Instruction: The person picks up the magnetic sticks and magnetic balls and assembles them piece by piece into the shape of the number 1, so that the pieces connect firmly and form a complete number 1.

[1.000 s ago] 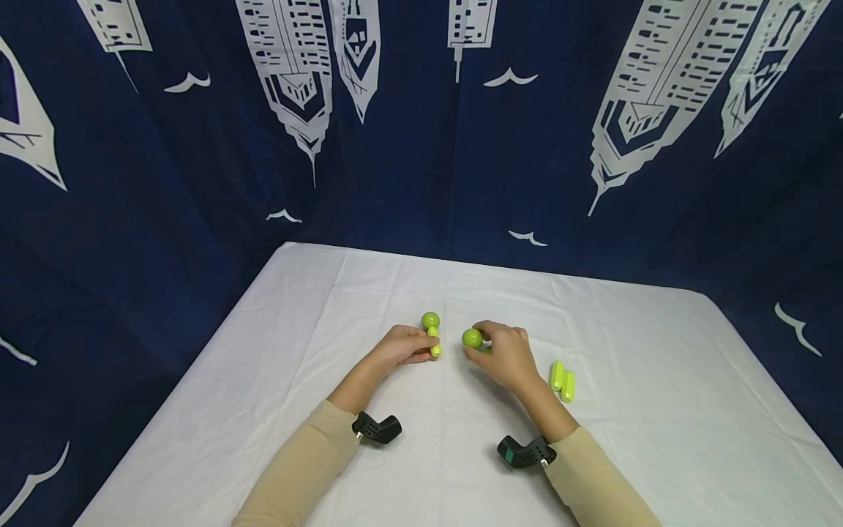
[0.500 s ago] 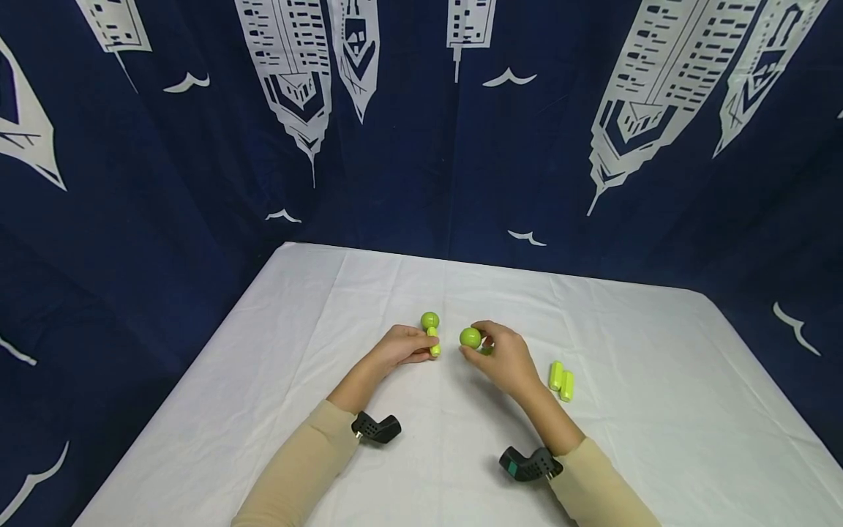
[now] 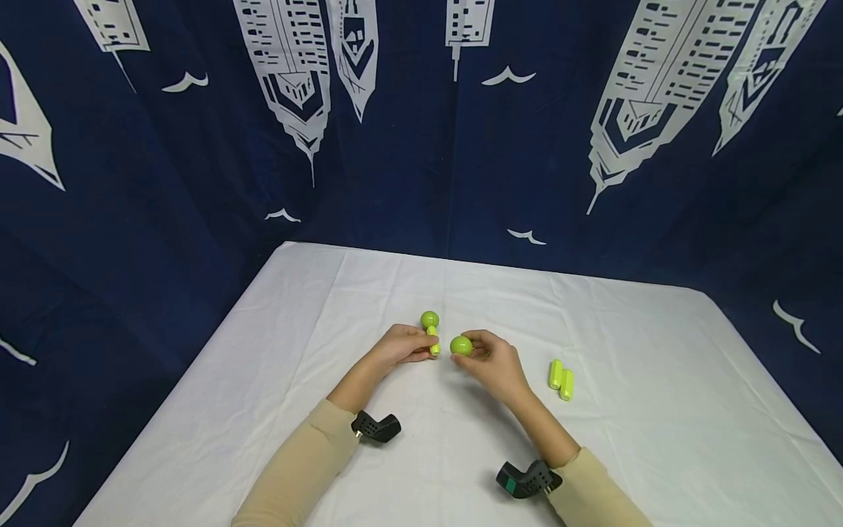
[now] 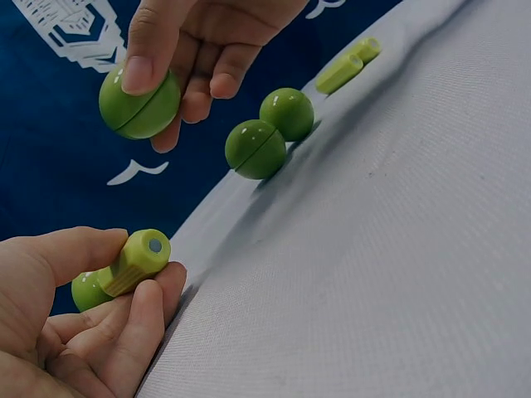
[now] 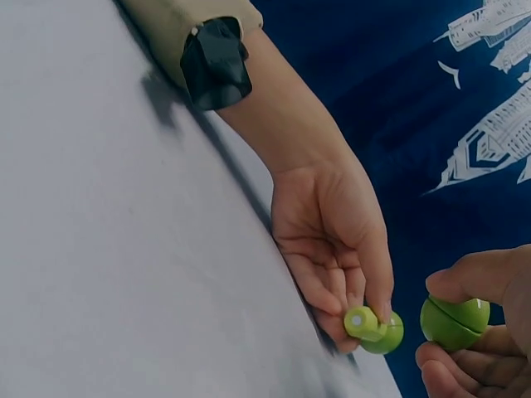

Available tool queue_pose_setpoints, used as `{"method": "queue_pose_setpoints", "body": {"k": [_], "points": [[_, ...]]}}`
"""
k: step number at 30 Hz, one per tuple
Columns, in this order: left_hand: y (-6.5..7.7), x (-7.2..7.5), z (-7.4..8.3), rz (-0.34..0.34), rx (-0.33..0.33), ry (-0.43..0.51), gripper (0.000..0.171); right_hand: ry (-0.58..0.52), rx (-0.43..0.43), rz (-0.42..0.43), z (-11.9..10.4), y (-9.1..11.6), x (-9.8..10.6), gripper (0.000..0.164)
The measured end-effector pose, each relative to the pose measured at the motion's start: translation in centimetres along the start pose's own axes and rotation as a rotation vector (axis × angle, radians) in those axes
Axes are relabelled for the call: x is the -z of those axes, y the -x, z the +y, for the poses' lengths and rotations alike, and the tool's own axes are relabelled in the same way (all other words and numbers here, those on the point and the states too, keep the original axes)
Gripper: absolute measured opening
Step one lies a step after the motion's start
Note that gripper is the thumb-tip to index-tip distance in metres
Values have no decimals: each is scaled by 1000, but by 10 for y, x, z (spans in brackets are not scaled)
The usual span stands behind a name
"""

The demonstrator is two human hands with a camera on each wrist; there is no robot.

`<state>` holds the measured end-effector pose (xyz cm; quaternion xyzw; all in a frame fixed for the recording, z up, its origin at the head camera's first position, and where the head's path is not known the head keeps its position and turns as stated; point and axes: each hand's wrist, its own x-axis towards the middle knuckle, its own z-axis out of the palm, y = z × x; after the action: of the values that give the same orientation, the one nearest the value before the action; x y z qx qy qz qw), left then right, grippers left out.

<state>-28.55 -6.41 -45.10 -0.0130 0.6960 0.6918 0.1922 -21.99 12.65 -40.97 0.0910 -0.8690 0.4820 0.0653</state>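
My left hand (image 3: 403,345) pinches a short yellow-green rod (image 3: 433,344) between thumb and fingers. A green ball (image 3: 429,320) sits against the rod's far end. The rod's near end, with a round grey disc, faces outward in the left wrist view, where the rod (image 4: 137,264) looks faceted. Just to the right, my right hand (image 3: 497,366) holds another green ball (image 3: 461,345) by thumb and fingertips. A dark seam runs round that ball (image 5: 455,322) in the right wrist view. Ball and rod are apart, with a small gap between them.
Two loose yellow-green rods (image 3: 561,380) lie side by side on the white tablecloth (image 3: 658,410), right of my right hand. Two more green balls (image 4: 270,133) rest together on the cloth in the left wrist view. A dark blue patterned curtain (image 3: 395,190) hangs behind the table.
My right hand has carried its ball left and slightly nearer to me, closing on the rod. My left hand, its rod and the ball at the rod's end have stayed in place.
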Motion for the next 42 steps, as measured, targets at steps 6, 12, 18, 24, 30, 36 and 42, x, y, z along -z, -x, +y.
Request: {"method": "queue_pose_setpoints", "body": {"k": [6,12,18,24,30,36,42], "points": [[0,0,0,-4,-4,-4,23,-89,-102,-27,-2,4,-6,35],[0,0,1,-1,0,1,22,-222,-161,-61,1,6,-14,36],[-1,1,0,0,0,3,22,-270,-177,-73,4,7,-21,34],[-1,2,-1,-7,4,3,24,-332,-227,-66,4,8,-29,34],[0,2,0,-5,-4,-17,25,-428,-238,-54,4,10,-36,34],[2,1,1,0,-6,-21,26,-476,-265,-73,3,15,-40,36],[2,1,1,0,3,-26,25,-468,-241,-50,15,15,-50,37]]}}
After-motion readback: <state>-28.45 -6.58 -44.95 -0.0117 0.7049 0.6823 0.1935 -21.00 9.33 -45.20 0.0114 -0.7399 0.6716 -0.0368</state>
